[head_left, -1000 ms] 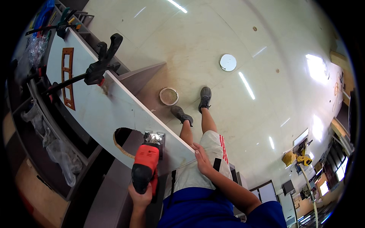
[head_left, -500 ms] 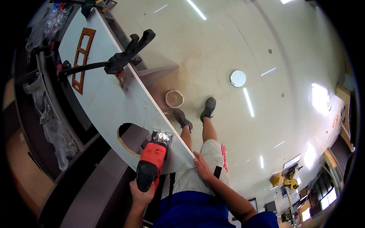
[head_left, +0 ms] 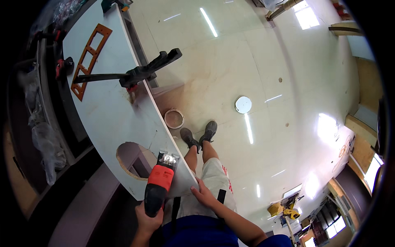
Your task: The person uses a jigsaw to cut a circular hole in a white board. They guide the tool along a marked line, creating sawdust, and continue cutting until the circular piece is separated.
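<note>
My left hand (head_left: 148, 219) is wrapped round the rear of a red and black jigsaw (head_left: 159, 181). Its metal shoe (head_left: 168, 158) lies flat on a white panel (head_left: 117, 113), between an oval cut-out (head_left: 135, 161) and the panel's right edge. The blade is hidden. At the near right corner, my right hand (head_left: 203, 194) grips the panel's edge with its fingers bent. A black bar clamp (head_left: 142, 75) sits across the far part of the panel. Beneath the clamp's bar lies an orange-brown template (head_left: 90, 55) with rectangular openings.
A ring-shaped offcut (head_left: 174, 118) and a white disc (head_left: 243, 105) lie on the floor near my shoes (head_left: 199, 136). Clear plastic wrap (head_left: 45, 144) hangs along dark boards on the left. Yellow tools (head_left: 284, 210) stand at the lower right.
The whole view has shifted and turned slightly. The jigsaw stays beside the cut-out, held by my left hand, and my right hand stays at the panel corner. My feet appear closer together.
</note>
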